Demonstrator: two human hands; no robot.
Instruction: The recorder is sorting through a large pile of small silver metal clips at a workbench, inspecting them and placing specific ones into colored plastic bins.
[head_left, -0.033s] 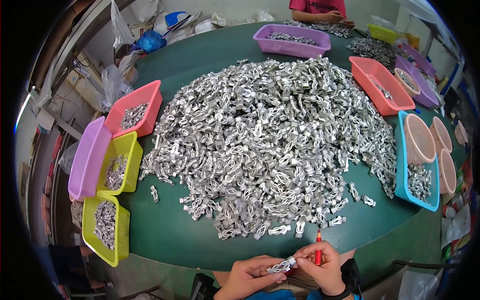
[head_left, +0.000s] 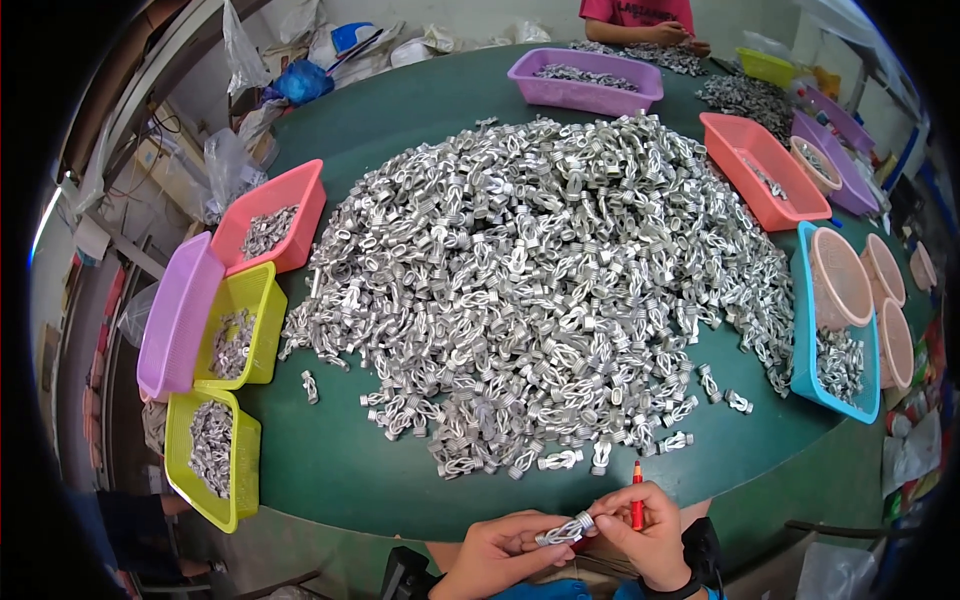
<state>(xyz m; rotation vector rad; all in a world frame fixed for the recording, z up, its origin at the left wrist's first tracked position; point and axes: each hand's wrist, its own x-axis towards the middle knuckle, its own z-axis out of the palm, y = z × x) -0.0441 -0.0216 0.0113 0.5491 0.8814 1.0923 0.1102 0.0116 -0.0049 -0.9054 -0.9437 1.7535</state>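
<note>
At the near edge of the table, my left hand [head_left: 508, 556] is closed round one end of a small silver metal piece [head_left: 566, 530] with twisted loops and a ridged collar. My right hand [head_left: 645, 535] pinches the collar end between thumb and fingers. A red pencil [head_left: 637, 500] is tucked in that same hand, its tip pointing up and away from me. Just beyond my hands lies a large heap of like metal pieces [head_left: 540, 290], with a few loose ones at its near edge.
Yellow baskets [head_left: 250, 470], a pink basket [head_left: 312, 205] and a purple basket [head_left: 180, 315] line the left. Rightward stand a coral basket [head_left: 725, 140], a blue basket [head_left: 803, 330] and round peach baskets [head_left: 840, 275]. Beyond a purple basket [head_left: 590, 95], another person [head_left: 640, 22] handles pieces on the green table [head_left: 330, 450].
</note>
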